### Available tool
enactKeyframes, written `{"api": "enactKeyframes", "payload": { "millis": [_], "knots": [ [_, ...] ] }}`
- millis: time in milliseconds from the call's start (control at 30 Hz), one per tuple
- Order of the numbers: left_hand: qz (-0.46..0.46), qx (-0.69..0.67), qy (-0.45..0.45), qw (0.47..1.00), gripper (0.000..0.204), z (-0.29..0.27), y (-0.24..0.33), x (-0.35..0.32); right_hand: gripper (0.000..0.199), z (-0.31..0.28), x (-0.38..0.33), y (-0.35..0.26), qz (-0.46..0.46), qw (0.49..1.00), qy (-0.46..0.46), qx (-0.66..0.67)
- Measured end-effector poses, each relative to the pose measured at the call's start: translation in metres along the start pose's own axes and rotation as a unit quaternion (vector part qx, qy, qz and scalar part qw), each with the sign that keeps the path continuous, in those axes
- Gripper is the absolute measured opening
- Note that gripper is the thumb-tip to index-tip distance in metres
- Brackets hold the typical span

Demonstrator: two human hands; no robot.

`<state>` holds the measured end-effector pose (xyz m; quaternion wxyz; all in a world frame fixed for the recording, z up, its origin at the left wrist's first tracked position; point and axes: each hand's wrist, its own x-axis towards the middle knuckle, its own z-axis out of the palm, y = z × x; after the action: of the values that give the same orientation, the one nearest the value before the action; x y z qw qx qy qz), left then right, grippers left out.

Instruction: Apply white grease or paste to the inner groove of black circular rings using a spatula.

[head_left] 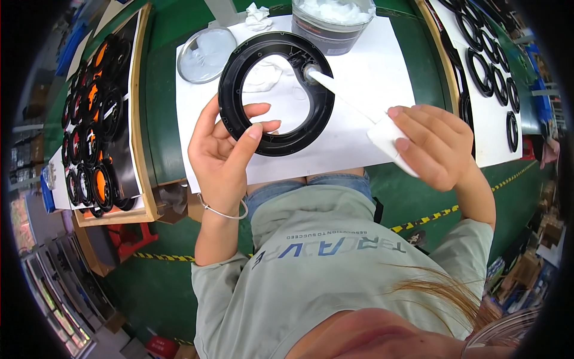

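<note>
My left hand (224, 152) holds a large black plastic ring (276, 93) by its near left rim, thumb and fingers pinching it above a white sheet of paper (359, 128). My right hand (435, 143) grips a white brush-like applicator (359, 105) by its wide white handle. Its tip touches the inner upper right edge of the ring. White paste smears lie on the paper inside the ring's opening.
A dark tub (332, 21) full of white paste stands at the back with its round lid (206, 55) to the left. A crumpled tissue (258, 15) lies between them. Trays of black and orange rings (95, 125) sit left; black rings (484, 66) on white sheets sit right.
</note>
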<state>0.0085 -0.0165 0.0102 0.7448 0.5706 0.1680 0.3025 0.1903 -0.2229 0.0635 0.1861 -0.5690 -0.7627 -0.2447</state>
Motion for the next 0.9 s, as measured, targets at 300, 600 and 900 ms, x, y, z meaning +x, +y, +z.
{"api": "enactKeyframes", "payload": {
  "millis": [300,600,900],
  "knots": [
    [0.001,-0.006,-0.005,1.000,0.050,-0.001,-0.001,0.000,0.025,-0.003,0.000,0.000,-0.022,0.999,0.001,-0.034],
    [0.008,0.007,-0.005,1.000,0.050,0.000,-0.002,0.000,0.025,0.003,-0.009,-0.001,0.019,1.000,0.015,0.012],
    [0.031,0.066,-0.012,0.997,0.050,0.008,-0.003,-0.002,0.025,0.006,-0.020,-0.013,0.257,0.959,0.063,0.103]
  ]
}}
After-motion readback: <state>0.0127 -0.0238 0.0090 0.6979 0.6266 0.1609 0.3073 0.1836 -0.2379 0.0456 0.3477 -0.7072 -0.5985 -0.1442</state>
